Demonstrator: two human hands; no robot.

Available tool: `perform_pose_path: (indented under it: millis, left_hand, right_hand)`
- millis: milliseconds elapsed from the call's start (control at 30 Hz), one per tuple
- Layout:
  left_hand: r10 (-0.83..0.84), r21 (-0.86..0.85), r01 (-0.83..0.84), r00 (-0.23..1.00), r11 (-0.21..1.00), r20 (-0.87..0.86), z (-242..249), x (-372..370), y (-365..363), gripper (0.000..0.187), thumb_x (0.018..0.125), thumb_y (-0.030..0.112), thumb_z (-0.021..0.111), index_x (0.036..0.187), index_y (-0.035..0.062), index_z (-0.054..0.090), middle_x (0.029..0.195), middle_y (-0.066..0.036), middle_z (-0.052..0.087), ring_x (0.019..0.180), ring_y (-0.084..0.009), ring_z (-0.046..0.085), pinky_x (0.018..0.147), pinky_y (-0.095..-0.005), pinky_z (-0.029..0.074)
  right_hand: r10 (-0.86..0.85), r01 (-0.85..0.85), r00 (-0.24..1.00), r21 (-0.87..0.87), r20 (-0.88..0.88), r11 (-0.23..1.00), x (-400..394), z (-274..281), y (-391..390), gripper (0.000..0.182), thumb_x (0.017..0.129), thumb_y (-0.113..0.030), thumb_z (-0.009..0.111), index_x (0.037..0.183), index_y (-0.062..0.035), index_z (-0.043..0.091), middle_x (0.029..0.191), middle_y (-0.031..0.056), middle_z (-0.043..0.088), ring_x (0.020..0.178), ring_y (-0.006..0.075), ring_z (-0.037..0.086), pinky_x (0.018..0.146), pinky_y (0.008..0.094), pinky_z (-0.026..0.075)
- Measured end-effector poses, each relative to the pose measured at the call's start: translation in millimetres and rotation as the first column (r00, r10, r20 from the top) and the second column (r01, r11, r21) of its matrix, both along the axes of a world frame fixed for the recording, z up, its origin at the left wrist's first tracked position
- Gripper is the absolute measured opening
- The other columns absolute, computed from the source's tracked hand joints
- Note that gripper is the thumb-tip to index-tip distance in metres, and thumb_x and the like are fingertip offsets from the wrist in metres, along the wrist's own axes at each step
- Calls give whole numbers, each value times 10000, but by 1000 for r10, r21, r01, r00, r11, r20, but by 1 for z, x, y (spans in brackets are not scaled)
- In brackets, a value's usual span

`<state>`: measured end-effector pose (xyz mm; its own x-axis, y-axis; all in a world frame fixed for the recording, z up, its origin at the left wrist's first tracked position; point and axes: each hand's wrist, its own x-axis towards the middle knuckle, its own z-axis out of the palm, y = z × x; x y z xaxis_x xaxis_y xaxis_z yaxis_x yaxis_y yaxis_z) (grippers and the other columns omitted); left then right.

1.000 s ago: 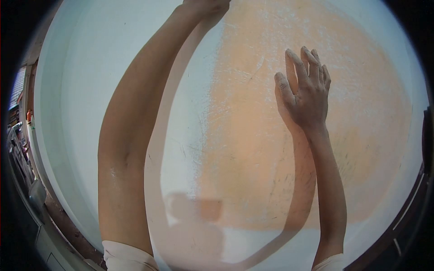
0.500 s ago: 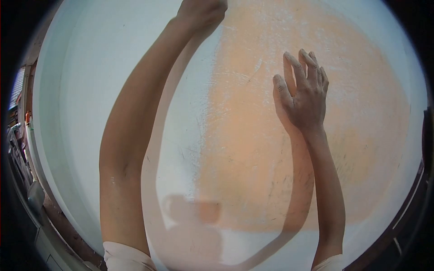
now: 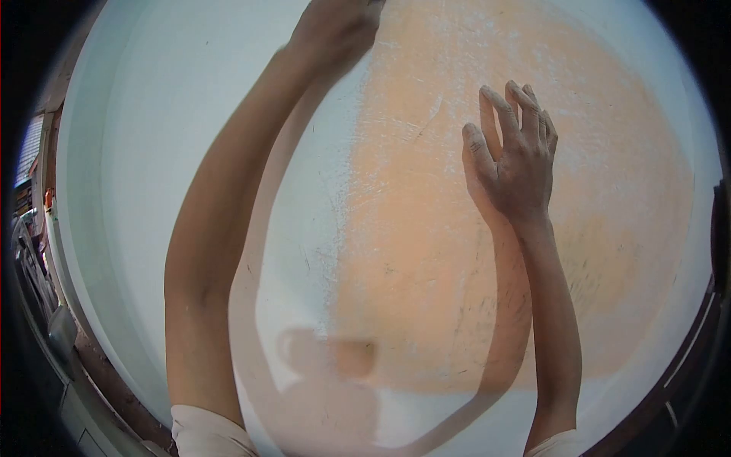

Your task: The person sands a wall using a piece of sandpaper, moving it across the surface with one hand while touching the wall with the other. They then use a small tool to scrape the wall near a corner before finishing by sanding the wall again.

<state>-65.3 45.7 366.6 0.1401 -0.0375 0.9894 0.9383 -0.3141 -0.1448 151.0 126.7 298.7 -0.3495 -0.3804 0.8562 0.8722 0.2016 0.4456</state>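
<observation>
The view fills with a large pale wall [image 3: 175, 152]; its left part is whitish, and a broad orange patch [image 3: 457, 251] covers the middle and right, streaked with white scrapes and thin dark scratches; the edge between the two tones runs roughly top to bottom, ragged and dusty.

The right hand [image 3: 514, 156] lies flat against the orange patch, palm to the surface, fingers [image 3: 502, 114] together and pointing up, thumb set a little apart on the left; its grip is fully open and holds nothing; the bare forearm runs down from it to a pale sleeve at the bottom edge.

The left hand [image 3: 335, 27] is raised to the top edge of the view, right at the border where white meets orange; only the wrist and back of the hand show, the fingers being cut off by the frame, so I cannot tell how its grip stands or whether it has hold of anything; the long bare arm slants down and left to a rolled pale sleeve [image 3: 205, 434] at the bottom.

Both arms throw soft shadows on the wall just beside them, and a blocky shadow [image 3: 327, 358] sits low between the arms.

At the far left a dark frame edge [image 3: 84, 350] curves along the wall, with blurred clutter beyond it that is too small to make out.
</observation>
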Motion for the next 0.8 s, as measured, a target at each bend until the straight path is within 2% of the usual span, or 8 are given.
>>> perform_pose_path:
  millis: [167, 267, 367, 467, 567, 633, 767, 800]
  left_hand:
    - [183, -81, -190, 979, 979, -87, -30, -29, 26, 504, 1015, 301, 199, 1389, -18, 312, 1484, -155, 263, 1400, -273, 178, 1157, -445, 97]
    - [85, -49, -83, 996, 995, 41, 18, -29, 23, 482, 1013, 263, 202, 1385, -19, 319, 1488, -143, 263, 1403, -264, 172, 1160, -427, 94]
    - [88, 18, -89, 995, 996, 47, 58, -35, 39, 485, 1011, 265, 205, 1388, -20, 315, 1488, -147, 260, 1402, -269, 172, 1159, -426, 98]
    - [9, -40, -6, 997, 999, 74, 20, -18, 23, 503, 1011, 294, 208, 1389, -19, 314, 1483, -158, 266, 1400, -280, 174, 1159, -426, 96]
    - [30, -75, -35, 998, 997, -56, -24, -18, 14, 511, 1010, 310, 215, 1390, -17, 313, 1481, -160, 272, 1400, -281, 175, 1157, -431, 98]
    - [43, -61, -46, 998, 997, -55, -15, -8, -6, 509, 1010, 306, 208, 1391, -17, 309, 1480, -160, 272, 1400, -278, 176, 1157, -433, 102]
    - [156, 43, -158, 987, 987, 48, 82, -41, 46, 513, 1010, 302, 172, 1391, -14, 303, 1480, -164, 268, 1400, -272, 179, 1158, -438, 97]
    - [107, 44, -109, 992, 993, 62, 78, -36, 45, 512, 1010, 301, 172, 1391, -14, 305, 1480, -165, 269, 1399, -272, 181, 1158, -440, 98]
  right_hand:
    - [-3, 3, 1000, 6, -16, 1000, 0, 1, -2, 448, 832, -330, 570, 1237, -144, 532, 1273, 145, 477, 1264, 316, 414, 1064, 503, 268]
    - [9, -9, 1000, 7, -13, 1000, -2, 0, -1, 444, 830, -327, 569, 1234, -144, 533, 1271, 149, 478, 1264, 317, 414, 1061, 504, 269]
    - [12, -12, 1000, 13, -6, 1000, -1, 2, -1, 441, 830, -325, 568, 1231, -144, 534, 1271, 152, 478, 1264, 317, 414, 1059, 504, 270]
    - [14, -14, 1000, -1, -7, 1000, -1, 0, -1, 440, 831, -325, 569, 1230, -144, 534, 1269, 154, 480, 1266, 317, 411, 1060, 504, 268]
    - [22, -22, 1000, -2, -14, 1000, -2, 0, -1, 441, 831, -324, 570, 1231, -144, 534, 1266, 157, 483, 1268, 316, 408, 1061, 504, 267]
    - [15, -15, 1000, 3, -14, 1000, -2, 0, -1, 441, 832, -323, 570, 1232, -143, 533, 1264, 159, 485, 1269, 315, 407, 1061, 503, 268]
    - [17, -17, 1000, 4, -6, 1000, -1, 0, -1, 430, 834, -324, 568, 1223, -142, 541, 1271, 156, 477, 1266, 313, 411, 1059, 501, 274]
    - [19, -19, 1000, 6, -4, 1000, 0, 1, -1, 428, 834, -323, 569, 1220, -141, 544, 1269, 155, 477, 1263, 312, 414, 1058, 499, 276]
